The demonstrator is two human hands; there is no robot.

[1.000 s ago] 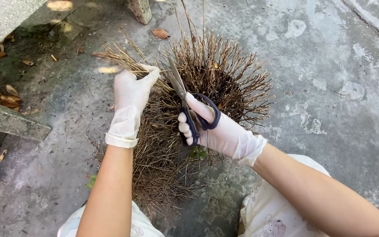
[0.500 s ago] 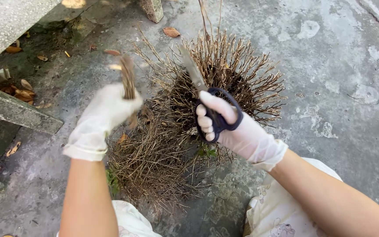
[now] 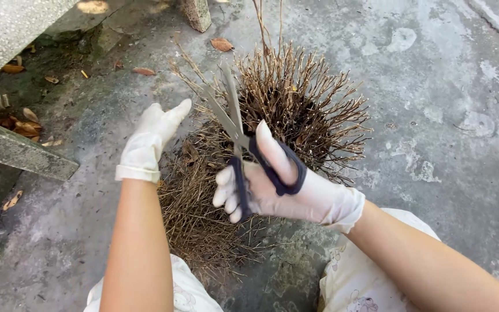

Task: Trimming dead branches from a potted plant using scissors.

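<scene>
Scissors (image 3: pixel 235 136) in right hand (image 3: pixel 284 188) grip, over dry plant (image 3: pixel 295 98).

- The left hand (image 3: pixel 148 141) held a bunch of cut dry stems before. That bunch was gone, and the hand was open with flat fingers beside the dry plant (image 3: pixel 295 98).
- The scissors (image 3: pixel 235 136) in the right hand (image 3: pixel 287 188) had opened; earlier the blades looked closed, I think.

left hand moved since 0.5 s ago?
Yes. The left hand dropped its cut stems and swung back right toward the dry clump, now empty and open beside the scissors.
</scene>
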